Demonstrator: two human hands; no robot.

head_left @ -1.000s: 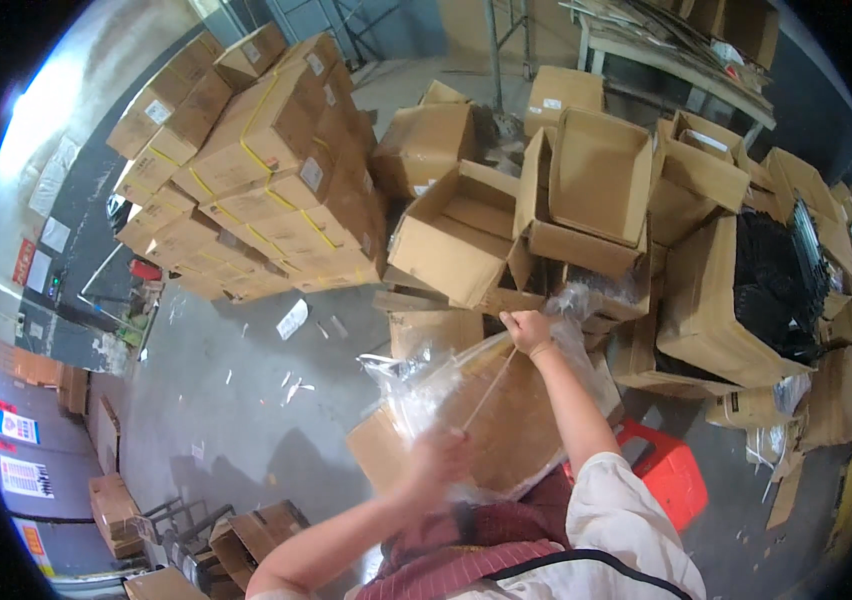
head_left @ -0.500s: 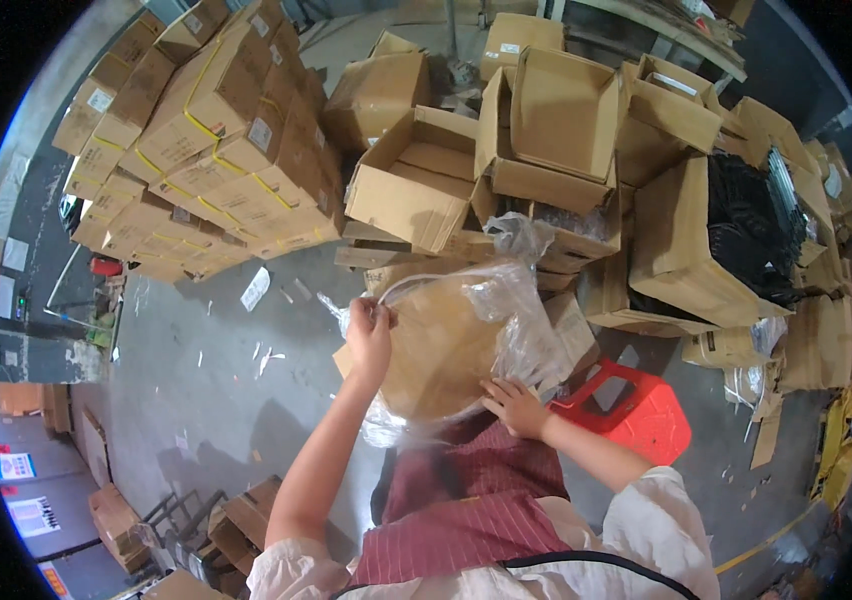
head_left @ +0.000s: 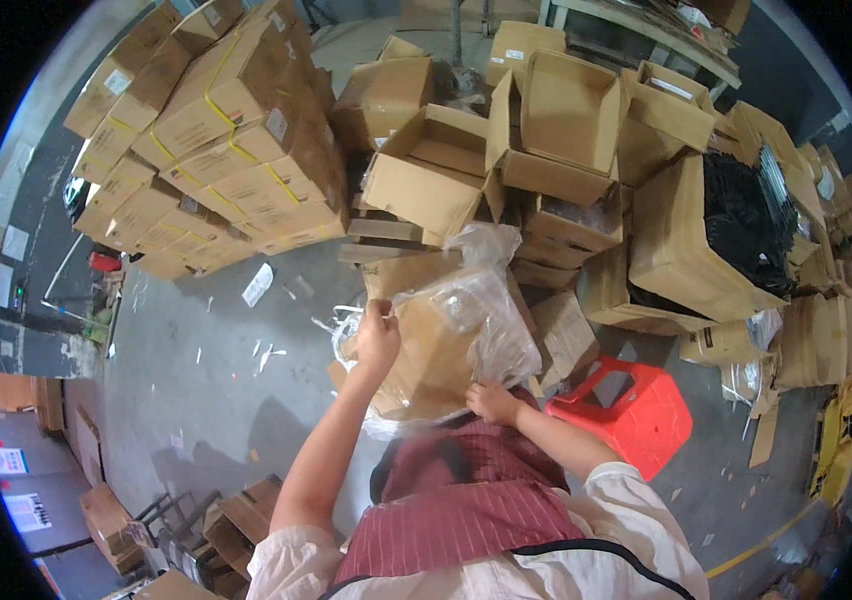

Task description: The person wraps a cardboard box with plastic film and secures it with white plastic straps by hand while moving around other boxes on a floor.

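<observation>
A clear plastic bag (head_left: 506,345) lies spread over a cardboard box (head_left: 426,360) in front of my lap. My left hand (head_left: 378,340) is closed at the bag's left side, beside a bunch of whitish strips. My right hand (head_left: 494,403) has its fingers curled on the bag's near right edge, low by my knees. Crumpled film rises at the bag's far end. Through the plastic, the brown cardboard shows.
Open cardboard boxes (head_left: 431,165) are heaped ahead. Strapped cartons (head_left: 246,150) form a tall stack at the far left. A red plastic stool (head_left: 636,420) stands close by my right arm. Black bags fill a large box (head_left: 666,225) on the right. Scraps litter the grey floor (head_left: 216,390).
My right hand has moved slightly left and its fingers have curled in. The bag's raised edge has dropped and lies flatter over the box. My left hand has shifted slightly right and down.
</observation>
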